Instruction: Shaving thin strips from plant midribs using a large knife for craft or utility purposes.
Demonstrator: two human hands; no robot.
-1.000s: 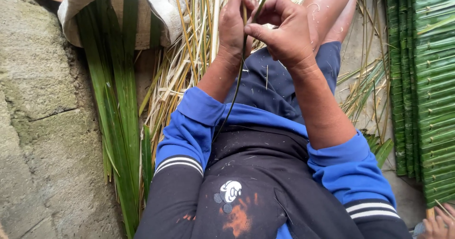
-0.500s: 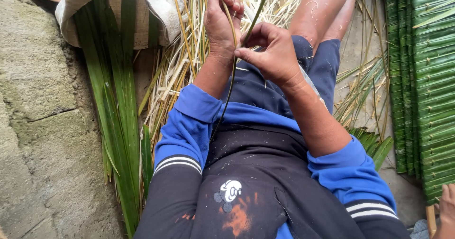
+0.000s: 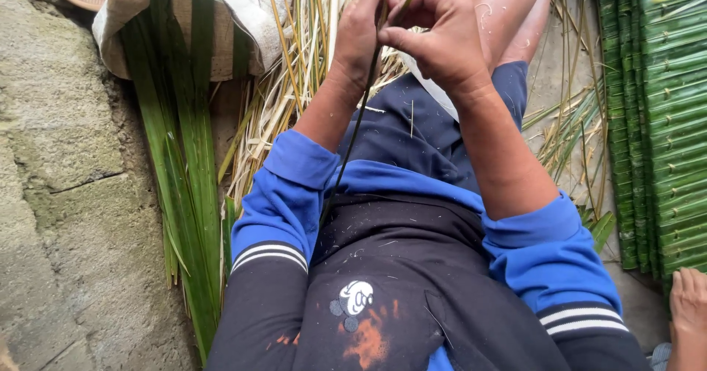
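One thin, dark green strip (image 3: 366, 95), seemingly a leaf rib

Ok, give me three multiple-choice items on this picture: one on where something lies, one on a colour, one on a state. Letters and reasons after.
1. Where does the bundle of long green leaves lie?
A. Beside the person's left arm, along the stone wall
B. Across the lap
C. On top of the stacked green strips

2. What colour are the rolled-up sleeve cuffs?
A. Red
B. Blue
C. Yellow

3. How is the thin green strip held?
A. Lying loose on the ground
B. Pinched in one hand only
C. Pinched by both hands, its lower end hanging down toward the lap

Answers: 1 A, the leaves run down next to the wall, left of the body. 2 B, both cuffs are bright blue over dark sleeves. 3 C, the left hand and right hand meet on the strip.
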